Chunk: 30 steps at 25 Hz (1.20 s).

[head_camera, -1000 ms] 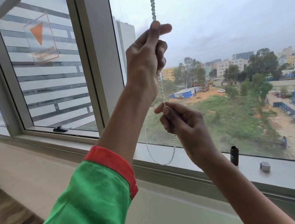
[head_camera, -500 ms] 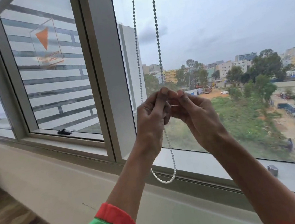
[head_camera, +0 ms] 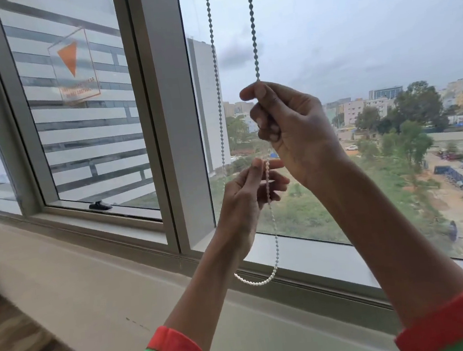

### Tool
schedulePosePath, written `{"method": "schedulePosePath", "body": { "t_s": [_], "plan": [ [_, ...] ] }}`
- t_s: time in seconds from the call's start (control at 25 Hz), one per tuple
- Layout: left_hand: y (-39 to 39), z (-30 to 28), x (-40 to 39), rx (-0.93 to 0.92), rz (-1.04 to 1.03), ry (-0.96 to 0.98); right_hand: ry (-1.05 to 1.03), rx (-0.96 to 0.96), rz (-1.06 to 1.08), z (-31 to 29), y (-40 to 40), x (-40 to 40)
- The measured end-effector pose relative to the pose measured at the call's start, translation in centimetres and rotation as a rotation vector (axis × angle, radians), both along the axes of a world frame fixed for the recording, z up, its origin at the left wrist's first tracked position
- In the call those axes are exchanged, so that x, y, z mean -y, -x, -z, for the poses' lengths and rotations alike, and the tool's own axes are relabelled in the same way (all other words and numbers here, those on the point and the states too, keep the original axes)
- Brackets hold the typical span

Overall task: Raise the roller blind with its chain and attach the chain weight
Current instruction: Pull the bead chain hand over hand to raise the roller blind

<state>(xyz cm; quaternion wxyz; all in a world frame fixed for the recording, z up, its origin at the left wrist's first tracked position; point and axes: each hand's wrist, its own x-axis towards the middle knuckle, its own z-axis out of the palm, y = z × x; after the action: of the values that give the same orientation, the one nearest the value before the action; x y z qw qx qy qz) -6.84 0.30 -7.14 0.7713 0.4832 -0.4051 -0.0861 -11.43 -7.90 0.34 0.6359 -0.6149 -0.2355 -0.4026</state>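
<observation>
Two hands, together half a second ago, now stand apart on the bead chain (head_camera: 253, 28): right hand (head_camera: 291, 128) clamped high at 12 o'clock, left hand (head_camera: 248, 193) seemingly pinching below, suggesting another hand-over-hand pull.

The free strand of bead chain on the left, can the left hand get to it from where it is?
Probably yes. The left hand sits just right of that free strand, with only open air between them, though its fingers now pinch the other strand.
</observation>
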Motion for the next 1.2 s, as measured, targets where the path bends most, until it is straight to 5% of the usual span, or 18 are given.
{"method": "schedulePosePath", "body": {
  "t_s": [0.16, 0.48, 0.84, 1.2],
  "plan": [
    [-0.1, -3.9, -0.3, -0.032, 0.023, 0.148, -0.014, -0.007, 0.007, 1.8, 0.8, 0.3],
    [1.0, -11.6, 0.2, 0.234, -0.039, 0.144, 0.062, -0.096, 0.028, 5.6, 1.4, 0.6],
    [0.2, -5.2, 0.6, 0.256, -0.023, 0.118, 0.065, -0.333, 0.011, 7.3, 1.5, 3.3],
    [0.4, 2.6, 0.5, 0.19, -0.074, -0.048, 0.024, -0.135, -0.016, -1.3, 1.0, 1.5]
  ]
}}
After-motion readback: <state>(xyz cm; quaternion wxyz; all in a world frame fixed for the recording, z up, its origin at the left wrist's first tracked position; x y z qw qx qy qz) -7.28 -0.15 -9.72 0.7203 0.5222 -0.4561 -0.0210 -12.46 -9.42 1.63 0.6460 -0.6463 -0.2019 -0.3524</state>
